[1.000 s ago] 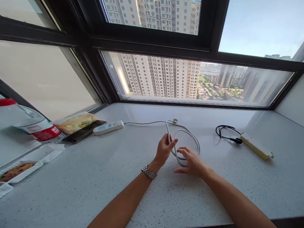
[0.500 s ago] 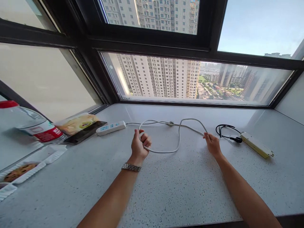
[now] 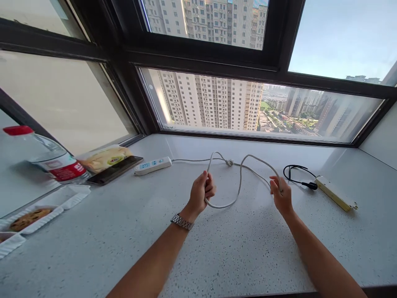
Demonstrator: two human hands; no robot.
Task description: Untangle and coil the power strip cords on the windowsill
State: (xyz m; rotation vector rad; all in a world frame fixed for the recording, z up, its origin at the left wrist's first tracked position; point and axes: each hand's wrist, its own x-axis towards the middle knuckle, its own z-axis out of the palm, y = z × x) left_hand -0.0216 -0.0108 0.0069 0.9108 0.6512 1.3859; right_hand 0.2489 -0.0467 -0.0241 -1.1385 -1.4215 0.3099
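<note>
A pale grey power cord [image 3: 240, 182] runs in loose loops between my hands, above and on the speckled white countertop [image 3: 217, 252]. My left hand [image 3: 201, 192], with a metal watch [image 3: 182, 221] at the wrist, is closed around the cord's left loop. On the right, my right hand [image 3: 281, 193] pinches the cord's other side. Behind them a plug or knot [image 3: 229, 162] sits along the cord, too small to make out surely. The cord leads left to a white power strip [image 3: 153, 166] with blue socket faces.
A cream power strip [image 3: 336, 194] with a black plug [image 3: 310, 186] lies at the right. Along the left stand a red-capped bottle [image 3: 58, 161], a dark phone-like slab [image 3: 116, 170], a packaged food item [image 3: 107, 158] and a tray with cookies [image 3: 72, 198]. Windows [image 3: 204, 99] border the back.
My left hand has moved right, bringing its side of the cord nearer my right hand. The right hand has shifted slightly down and right. The loop between them is narrower.
</note>
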